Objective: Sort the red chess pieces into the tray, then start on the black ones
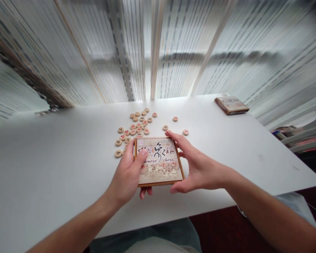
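Observation:
A flat square Chinese chess box [160,172] with a printed lid is held up above the near part of the white table. My left hand [127,172] grips its left side, thumb on top and fingers underneath. On the right side, my right hand [197,168] clasps the box between the thumb at the near corner and the fingers at the far edge. Beyond the box lie several round wooden chess pieces [133,132], some with red characters, some with black, some showing plain faces. The box hides part of this group.
A second Chinese chess box [231,104] lies at the table's back right corner. The white table [68,168] ends at string curtains [137,52] behind. Shelves with stacked items [297,137] stand past the right edge.

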